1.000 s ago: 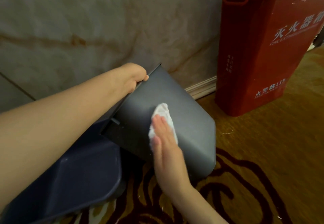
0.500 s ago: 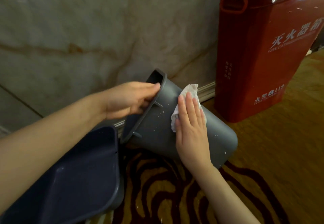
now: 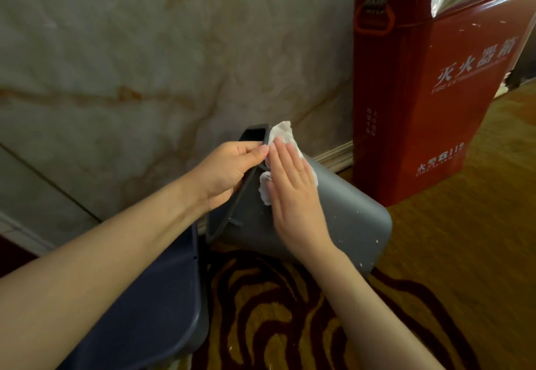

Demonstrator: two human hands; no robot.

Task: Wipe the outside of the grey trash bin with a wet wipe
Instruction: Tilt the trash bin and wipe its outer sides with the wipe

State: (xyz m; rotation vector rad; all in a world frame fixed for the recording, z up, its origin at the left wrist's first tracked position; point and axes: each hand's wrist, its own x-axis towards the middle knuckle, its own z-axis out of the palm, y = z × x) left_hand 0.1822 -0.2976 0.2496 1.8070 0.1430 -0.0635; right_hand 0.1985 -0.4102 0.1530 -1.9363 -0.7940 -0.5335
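Marble wall (image 3: pixel 116 65) behind, patterned brown carpet (image 3: pixel 275 311) below; grey bin (image 3: pixel 348 224) tipped on its side on the carpet just in front of the wall, open mouth facing left and up, base toward the right; white specks dotted on its side near the base. Left hand (image 3: pixel 229 172) grips the bin rim at the top, fingers curled round the edge, thumb on the outside. Right hand (image 3: pixel 293 195) lies flat on the bin's outer side just beside the rim, fingers straight and together, pressing the wipe (image 3: pixel 282 134) against the plastic; wipe crumpled, white, sticking out past the fingertips at the top corner and out from under the thumb side; not pinched, only held under the palm. The two hands almost touch at the rim. Dark blue lid (image 3: pixel 150 297) lies on the floor at left, partly under the left forearm, next to the bin mouth. Red fire extinguisher box (image 3: pixel 420 94) stands upright against the wall at right, near the bin base, not touching it.
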